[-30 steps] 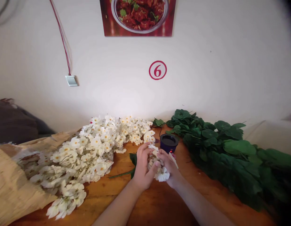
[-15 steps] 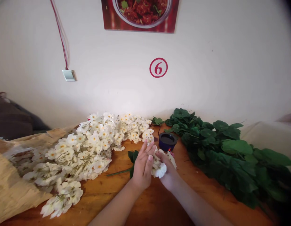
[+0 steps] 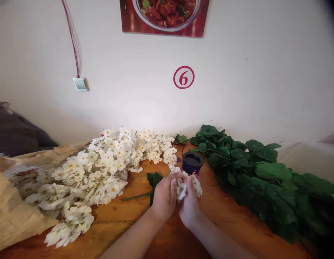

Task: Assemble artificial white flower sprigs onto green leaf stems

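Observation:
Both my hands cup a cluster of white artificial flowers point(image 3: 181, 190) low over the middle of the table. My left hand point(image 3: 165, 194) curls around its left side, fingers bent inward. From the right, my right hand point(image 3: 190, 203) closes on the same blossoms, and more petals show beyond its fingers. The palms and part of the cluster are hidden. Just behind the hands stands a small dark blue pot point(image 3: 193, 162) with a black rim and a lit red light. A green stem with dark leaves point(image 3: 153, 181) lies left of my left hand, partly covered by it.
A big heap of white flowers point(image 3: 107, 162) spreads over the left side, partly in brown wrapping paper point(image 3: 18, 216). Green leaves point(image 3: 253, 183) are piled along the right. The wooden table point(image 3: 115, 230) meets a white wall point(image 3: 129, 86) behind.
My left fingers were stretched out and raised; now they are curled in around the flowers. My right hand has closed in and turned more upright. The view has shifted slightly.

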The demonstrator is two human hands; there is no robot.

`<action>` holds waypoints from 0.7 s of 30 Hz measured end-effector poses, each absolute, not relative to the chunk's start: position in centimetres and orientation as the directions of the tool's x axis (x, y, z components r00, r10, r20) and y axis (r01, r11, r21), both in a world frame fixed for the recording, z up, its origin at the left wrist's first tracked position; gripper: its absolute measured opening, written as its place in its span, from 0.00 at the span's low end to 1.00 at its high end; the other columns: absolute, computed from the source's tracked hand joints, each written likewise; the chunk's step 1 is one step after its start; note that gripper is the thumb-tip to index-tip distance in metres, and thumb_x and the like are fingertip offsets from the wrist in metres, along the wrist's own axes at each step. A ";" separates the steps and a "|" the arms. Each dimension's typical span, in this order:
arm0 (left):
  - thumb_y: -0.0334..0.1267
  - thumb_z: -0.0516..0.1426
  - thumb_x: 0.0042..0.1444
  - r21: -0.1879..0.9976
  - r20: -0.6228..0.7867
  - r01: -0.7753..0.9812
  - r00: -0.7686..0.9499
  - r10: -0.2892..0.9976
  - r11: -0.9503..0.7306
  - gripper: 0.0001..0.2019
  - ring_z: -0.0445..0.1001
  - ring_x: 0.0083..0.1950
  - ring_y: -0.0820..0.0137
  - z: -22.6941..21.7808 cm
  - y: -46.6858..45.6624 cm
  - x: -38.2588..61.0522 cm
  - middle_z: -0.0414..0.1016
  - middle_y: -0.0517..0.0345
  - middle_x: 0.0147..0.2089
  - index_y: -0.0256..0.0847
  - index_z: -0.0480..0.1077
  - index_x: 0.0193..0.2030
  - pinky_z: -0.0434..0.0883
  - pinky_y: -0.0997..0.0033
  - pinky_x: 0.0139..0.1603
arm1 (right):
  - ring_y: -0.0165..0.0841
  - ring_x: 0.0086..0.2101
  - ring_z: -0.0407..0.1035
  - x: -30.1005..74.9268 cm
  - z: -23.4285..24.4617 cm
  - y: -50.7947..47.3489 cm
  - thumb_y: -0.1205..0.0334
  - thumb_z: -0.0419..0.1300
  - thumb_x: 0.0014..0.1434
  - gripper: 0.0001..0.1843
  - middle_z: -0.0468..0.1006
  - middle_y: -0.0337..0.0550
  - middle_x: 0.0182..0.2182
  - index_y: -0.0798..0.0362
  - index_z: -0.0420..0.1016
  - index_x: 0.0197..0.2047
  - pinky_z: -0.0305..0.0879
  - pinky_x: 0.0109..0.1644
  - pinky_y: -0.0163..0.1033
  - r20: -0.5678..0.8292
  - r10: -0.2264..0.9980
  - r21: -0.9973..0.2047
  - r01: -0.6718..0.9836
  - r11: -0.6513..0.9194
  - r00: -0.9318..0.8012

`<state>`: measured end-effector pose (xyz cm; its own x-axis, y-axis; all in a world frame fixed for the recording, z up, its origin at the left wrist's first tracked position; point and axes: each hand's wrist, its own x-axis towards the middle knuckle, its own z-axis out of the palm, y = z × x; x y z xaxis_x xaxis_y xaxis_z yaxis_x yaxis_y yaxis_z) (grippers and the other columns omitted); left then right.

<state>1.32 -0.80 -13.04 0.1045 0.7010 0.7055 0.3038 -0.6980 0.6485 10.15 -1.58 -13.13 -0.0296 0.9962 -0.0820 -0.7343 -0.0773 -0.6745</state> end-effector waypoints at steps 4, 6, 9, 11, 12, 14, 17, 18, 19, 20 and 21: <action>0.32 0.48 0.65 0.557 0.761 0.315 0.177 0.624 -0.768 0.15 0.70 0.60 0.65 -13.1 -1.4 1.8 0.76 0.50 0.54 0.39 0.73 0.50 0.66 0.60 0.64 | 0.37 0.46 0.74 9.8 -13.6 -2.3 0.35 0.65 0.46 0.28 0.83 0.41 0.40 0.49 0.80 0.41 0.71 0.48 0.37 -0.254 0.966 -0.577 -0.795 -0.186 -0.041; 0.32 0.50 0.64 0.586 0.739 0.305 0.178 0.650 -0.750 0.13 0.69 0.61 0.65 -13.2 -1.5 2.1 0.76 0.51 0.54 0.40 0.73 0.50 0.65 0.61 0.64 | 0.37 0.48 0.74 9.8 -14.1 -2.3 0.36 0.65 0.47 0.28 0.82 0.41 0.41 0.49 0.80 0.42 0.71 0.49 0.37 -0.221 0.974 -0.571 -0.805 -0.165 -0.042; 0.35 0.53 0.62 0.635 0.703 0.296 0.161 0.693 -0.713 0.11 0.70 0.60 0.64 -13.2 -1.7 2.4 0.77 0.52 0.52 0.41 0.74 0.49 0.66 0.61 0.63 | 0.36 0.51 0.72 10.1 -14.9 -1.9 0.35 0.63 0.49 0.28 0.81 0.42 0.45 0.49 0.80 0.43 0.69 0.51 0.37 -0.186 0.982 -0.580 -0.806 -0.122 -0.014; 0.35 0.53 0.63 0.648 0.686 0.310 0.162 0.710 -0.696 0.12 0.71 0.59 0.64 -13.2 -1.7 2.5 0.78 0.52 0.52 0.41 0.75 0.49 0.67 0.60 0.63 | 0.36 0.52 0.71 10.2 -15.1 -1.7 0.34 0.62 0.49 0.29 0.81 0.42 0.46 0.50 0.80 0.42 0.69 0.52 0.36 -0.219 0.976 -0.597 -0.790 -0.140 -0.007; 0.35 0.52 0.64 0.653 0.677 0.322 0.159 0.719 -0.686 0.12 0.72 0.58 0.64 -13.2 -1.7 2.5 0.78 0.52 0.52 0.42 0.75 0.48 0.67 0.60 0.63 | 0.36 0.52 0.71 10.2 -15.0 -1.7 0.33 0.61 0.49 0.30 0.81 0.42 0.47 0.50 0.80 0.42 0.69 0.52 0.36 -0.230 0.973 -0.608 -0.778 -0.158 -0.019; 0.36 0.50 0.65 0.671 0.661 0.345 0.122 0.741 -0.656 0.13 0.73 0.57 0.65 -13.2 -1.6 2.3 0.78 0.51 0.52 0.42 0.75 0.47 0.68 0.61 0.61 | 0.36 0.51 0.71 10.0 -14.8 -1.8 0.32 0.59 0.50 0.31 0.81 0.42 0.46 0.49 0.80 0.42 0.69 0.51 0.36 -0.234 0.971 -0.624 -0.757 -0.195 -0.057; 0.37 0.50 0.65 0.710 0.635 0.383 0.014 0.772 -0.591 0.13 0.75 0.53 0.64 -13.4 -1.2 2.0 0.79 0.50 0.50 0.40 0.75 0.47 0.70 0.63 0.58 | 0.39 0.50 0.73 9.3 -14.6 -2.3 0.29 0.56 0.51 0.33 0.81 0.43 0.46 0.47 0.80 0.45 0.70 0.51 0.41 -0.210 0.972 -0.630 -0.746 -0.217 -0.105; 0.38 0.50 0.65 0.719 0.627 0.395 -0.014 0.779 -0.571 0.13 0.76 0.52 0.64 -13.4 -1.2 2.0 0.79 0.50 0.49 0.40 0.75 0.47 0.71 0.63 0.56 | 0.40 0.50 0.73 9.1 -14.7 -2.4 0.29 0.56 0.51 0.34 0.81 0.43 0.47 0.47 0.79 0.47 0.70 0.51 0.42 -0.201 0.974 -0.634 -0.744 -0.209 -0.102; 0.38 0.50 0.65 0.725 0.621 0.403 -0.030 0.784 -0.559 0.13 0.77 0.50 0.64 -13.5 -1.1 2.0 0.79 0.50 0.47 0.40 0.75 0.47 0.72 0.64 0.55 | 0.40 0.50 0.72 8.8 -14.9 -2.5 0.30 0.56 0.51 0.34 0.80 0.44 0.48 0.48 0.79 0.48 0.70 0.51 0.43 -0.191 0.978 -0.646 -0.740 -0.187 -0.081; 0.38 0.50 0.65 0.730 0.616 0.401 -0.033 0.787 -0.554 0.14 0.78 0.49 0.65 -13.5 -1.2 2.1 0.80 0.50 0.46 0.40 0.75 0.47 0.72 0.65 0.53 | 0.40 0.51 0.72 8.6 -15.3 -2.6 0.31 0.57 0.52 0.33 0.80 0.44 0.48 0.48 0.78 0.48 0.70 0.52 0.43 -0.162 0.986 -0.671 -0.729 -0.136 -0.035; 0.38 0.50 0.65 0.736 0.611 0.387 -0.028 0.791 -0.555 0.14 0.78 0.48 0.65 -13.5 -1.3 2.3 0.80 0.51 0.45 0.41 0.75 0.46 0.73 0.66 0.52 | 0.40 0.52 0.71 8.5 -15.7 -2.5 0.33 0.57 0.53 0.31 0.80 0.44 0.48 0.48 0.78 0.48 0.70 0.52 0.42 -0.122 0.992 -0.702 -0.709 -0.066 0.028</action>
